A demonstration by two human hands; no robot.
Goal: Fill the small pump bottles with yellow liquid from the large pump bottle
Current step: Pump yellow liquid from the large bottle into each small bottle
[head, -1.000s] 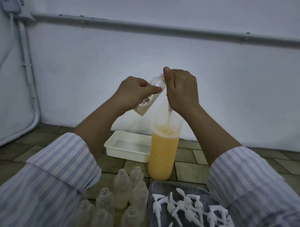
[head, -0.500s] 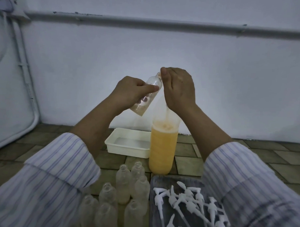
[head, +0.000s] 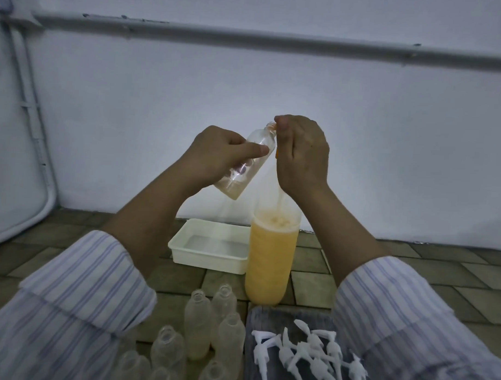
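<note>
left hand (head: 216,157) at frame centre grips a small bottle (head: 246,164), tilted, neck up-right, a little yellow at its base. right hand (head: 301,154) has fingers curled over the large bottle's pump, thumb by the small bottle's mouth. large bottle (head: 271,261) stands below, yellow-filled, beside a white tray (head: 210,258). empty bottles (head: 196,330) lower centre, pump heads (head: 309,354) lower right.

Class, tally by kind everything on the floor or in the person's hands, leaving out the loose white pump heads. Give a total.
Small bottle held in left hand: 1
Small bottles standing on floor: 7
Large bottle of yellow liquid: 1
Pump gripped by right hand: 1
White tub: 1
Dark tray: 1
Total: 12
</note>
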